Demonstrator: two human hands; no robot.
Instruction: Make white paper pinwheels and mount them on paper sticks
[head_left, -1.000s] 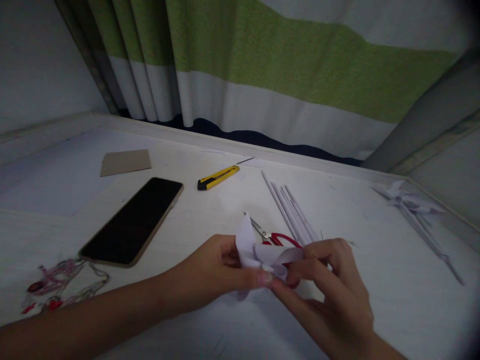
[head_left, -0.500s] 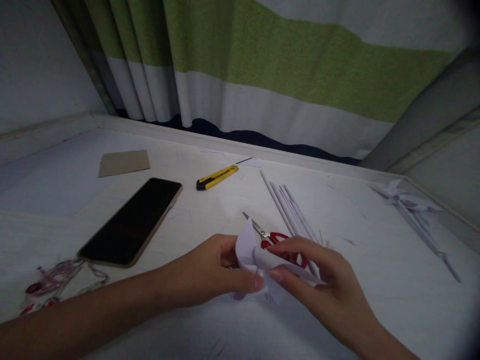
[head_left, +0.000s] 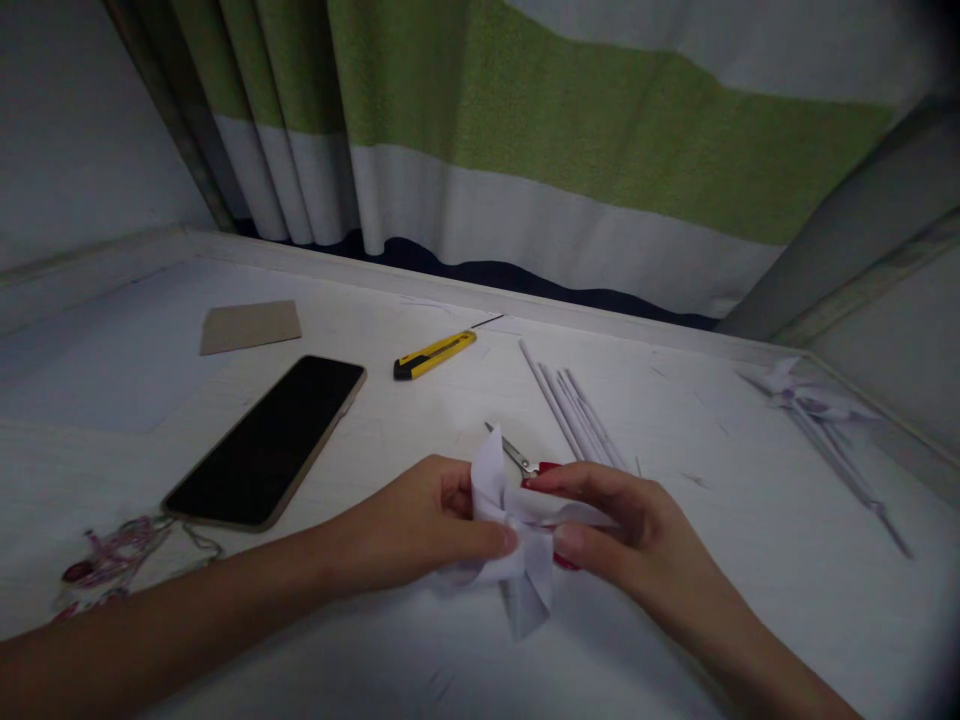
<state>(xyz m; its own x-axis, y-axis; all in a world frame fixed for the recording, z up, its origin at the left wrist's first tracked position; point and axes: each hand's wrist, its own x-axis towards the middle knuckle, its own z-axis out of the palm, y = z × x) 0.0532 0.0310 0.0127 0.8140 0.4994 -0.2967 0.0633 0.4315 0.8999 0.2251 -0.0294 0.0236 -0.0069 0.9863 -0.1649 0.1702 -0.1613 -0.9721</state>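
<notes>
A white paper pinwheel (head_left: 530, 562) with curled blades is held between my two hands above the table. My left hand (head_left: 442, 525) pinches it near the centre, thumb on top and the other fingers behind. On the other side, my right hand (head_left: 626, 520) has thumb and fingers closed around its right-hand blade. Behind the pinwheel lie red-handled scissors (head_left: 525, 463), their handles mostly covered by my right hand and the paper. Several rolled white paper sticks (head_left: 576, 408) lie just beyond my right hand.
A yellow utility knife (head_left: 435, 356) lies towards the back, blade out. On the left are a black phone (head_left: 270, 440) with a beaded strap (head_left: 120, 555) and a piece of grey-brown card (head_left: 251, 327). Another paper pinwheel on a stick (head_left: 825, 440) rests at the right. A curtain (head_left: 562, 130) hangs behind.
The pinwheel has tilted, so its centre and lower blade now show more fully. My right thumb has shifted slightly right and up along the blade; my left hand has barely moved.
</notes>
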